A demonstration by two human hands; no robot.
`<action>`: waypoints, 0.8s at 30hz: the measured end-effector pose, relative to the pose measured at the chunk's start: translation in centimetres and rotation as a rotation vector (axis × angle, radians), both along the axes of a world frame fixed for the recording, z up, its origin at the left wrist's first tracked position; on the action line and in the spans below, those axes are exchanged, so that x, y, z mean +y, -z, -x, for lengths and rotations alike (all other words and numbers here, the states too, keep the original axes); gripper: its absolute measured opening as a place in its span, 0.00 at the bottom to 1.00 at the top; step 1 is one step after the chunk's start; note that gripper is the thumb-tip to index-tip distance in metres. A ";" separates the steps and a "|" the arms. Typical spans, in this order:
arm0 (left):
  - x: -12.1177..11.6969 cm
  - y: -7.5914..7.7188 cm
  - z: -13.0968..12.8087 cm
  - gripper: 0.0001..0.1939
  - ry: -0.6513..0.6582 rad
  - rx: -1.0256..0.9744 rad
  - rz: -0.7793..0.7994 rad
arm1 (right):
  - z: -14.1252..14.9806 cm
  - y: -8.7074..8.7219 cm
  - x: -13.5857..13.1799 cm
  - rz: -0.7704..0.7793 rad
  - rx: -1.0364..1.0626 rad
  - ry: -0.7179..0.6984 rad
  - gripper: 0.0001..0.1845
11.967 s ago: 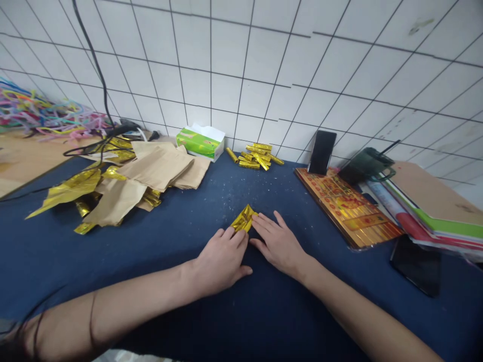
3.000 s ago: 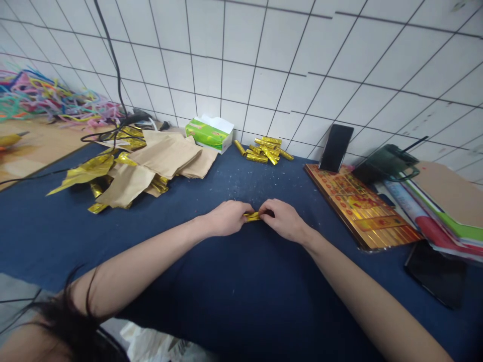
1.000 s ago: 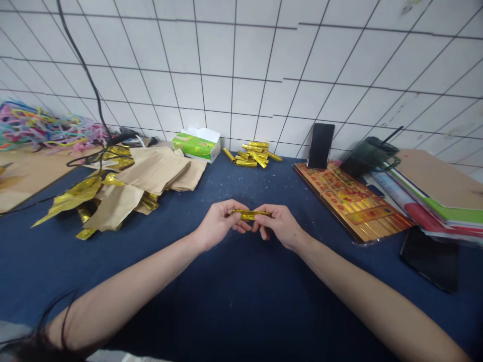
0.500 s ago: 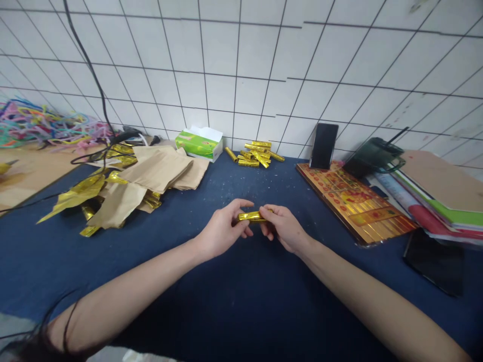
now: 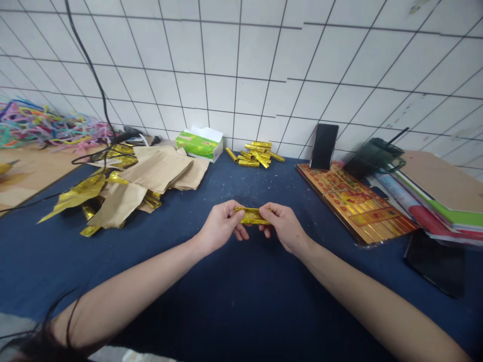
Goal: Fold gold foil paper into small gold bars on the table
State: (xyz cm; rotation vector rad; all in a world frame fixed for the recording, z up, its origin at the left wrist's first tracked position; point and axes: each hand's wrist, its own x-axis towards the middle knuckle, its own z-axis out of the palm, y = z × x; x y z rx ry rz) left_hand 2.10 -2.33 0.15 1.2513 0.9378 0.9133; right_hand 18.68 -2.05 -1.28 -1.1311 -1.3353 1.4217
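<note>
A strip of shiny gold foil paper (image 5: 253, 216), partly rolled or folded lengthwise, is stretched between both hands above the dark blue table. My left hand (image 5: 222, 224) pinches its left end between thumb and fingers. At the other end, my right hand (image 5: 281, 223) grips it the same way, thumb on top. The fingertips underneath are partly hidden. Farther back, near the wall, lies a small pile of gold foil rolls (image 5: 258, 155), much like the one in my hands.
Brown paper sheets (image 5: 160, 168) and gold foil scraps (image 5: 81, 193) lie at left, near a black cable (image 5: 94, 75). A tissue pack (image 5: 199, 143) stands by the wall. To the right are a patterned gold-red stack (image 5: 358, 206), a leaning phone (image 5: 324, 146) and a dark mug (image 5: 373, 156).
My left thumb has come down onto the foil's left end, and that hand has closed on it. The foil has turned, showing a wider, opened face. My right hand has barely moved.
</note>
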 end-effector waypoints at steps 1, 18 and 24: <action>0.0 0.1 0.0 0.09 0.005 -0.009 0.011 | 0.0 0.0 0.0 -0.011 -0.013 0.012 0.15; 0.0 0.1 0.0 0.10 -0.026 -0.078 0.059 | 0.1 0.0 -0.3 -0.082 0.076 0.027 0.10; 0.2 0.0 0.0 0.11 -0.012 -0.102 0.085 | 0.1 0.1 -0.2 -0.107 0.112 0.063 0.08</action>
